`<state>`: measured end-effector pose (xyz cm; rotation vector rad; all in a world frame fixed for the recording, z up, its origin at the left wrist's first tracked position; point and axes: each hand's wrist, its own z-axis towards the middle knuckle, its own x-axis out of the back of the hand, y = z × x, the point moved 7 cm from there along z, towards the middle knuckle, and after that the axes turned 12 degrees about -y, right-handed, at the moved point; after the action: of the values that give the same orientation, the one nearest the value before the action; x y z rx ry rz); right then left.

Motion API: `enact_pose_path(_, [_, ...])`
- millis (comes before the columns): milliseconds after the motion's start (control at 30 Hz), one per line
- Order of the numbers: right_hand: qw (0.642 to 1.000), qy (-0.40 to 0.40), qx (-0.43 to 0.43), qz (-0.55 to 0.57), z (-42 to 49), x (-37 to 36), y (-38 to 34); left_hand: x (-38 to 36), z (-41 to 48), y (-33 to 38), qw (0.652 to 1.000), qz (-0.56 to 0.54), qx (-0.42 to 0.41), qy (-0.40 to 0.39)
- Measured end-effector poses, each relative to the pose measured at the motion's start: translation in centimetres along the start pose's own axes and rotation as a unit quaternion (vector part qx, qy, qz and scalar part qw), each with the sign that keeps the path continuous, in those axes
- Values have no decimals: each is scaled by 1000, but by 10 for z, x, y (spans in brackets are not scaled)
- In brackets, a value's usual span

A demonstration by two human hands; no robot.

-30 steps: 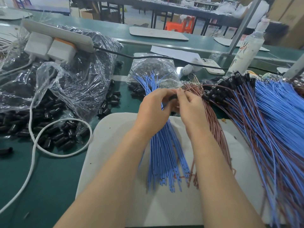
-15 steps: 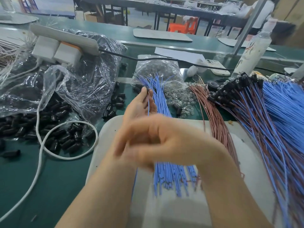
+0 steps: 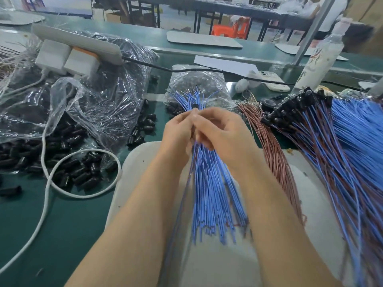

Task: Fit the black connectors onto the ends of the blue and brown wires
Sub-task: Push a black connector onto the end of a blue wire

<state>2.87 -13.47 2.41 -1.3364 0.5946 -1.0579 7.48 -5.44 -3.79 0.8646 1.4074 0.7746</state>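
Presently catalogued, by position relative to the hands:

1. Left hand (image 3: pixel 178 131) and right hand (image 3: pixel 223 133): held together fingertip to fingertip, above the white mat (image 3: pixel 143 162). The left is pinched on the top of a thin blue-and-brown wire pair (image 3: pixel 179 206), which is trailed down beneath the left forearm. The right is curled with its tips against the left's; what it grasps cannot be told.
2. Black connector (image 3: pixel 194 106): seen just beyond the fingertips, blurred.
3. Blue wire bundle (image 3: pixel 213 195): laid directly under both hands, fanned toward the person between the forearms.
4. Brown wire bundle (image 3: pixel 275 156): laid just right of the right hand.
5. Fitted wires with black connectors (image 3: pixel 298 114): heaped farther right, well apart from the hands.
6. Loose black connectors (image 3: pixel 83 172): scattered left of the left hand, partly under a clear plastic bag (image 3: pixel 99 104).
7. White cable (image 3: pixel 46 162): looped through those connectors.
8. Bag of small parts (image 3: pixel 199 81): placed beyond the fingertips.
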Motion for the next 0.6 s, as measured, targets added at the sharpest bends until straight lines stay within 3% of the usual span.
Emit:
enact_pose_path(33, [989,102,-37,-103,-1,20,12,-1,1,1,1000,5,0,-12])
enact_pose_path(100, [963,168,-111,-180,-3,36,30,0,1,1,1000,25,1,-5])
enact_pose_path(200, [960,156,-149,-180,-2,36,47,-5,-1,1,999,51,-8,-8])
enact_pose_path(600, [963,149,-148,-169,0,32,47,-6,-9,7,996,82,-20,-4])
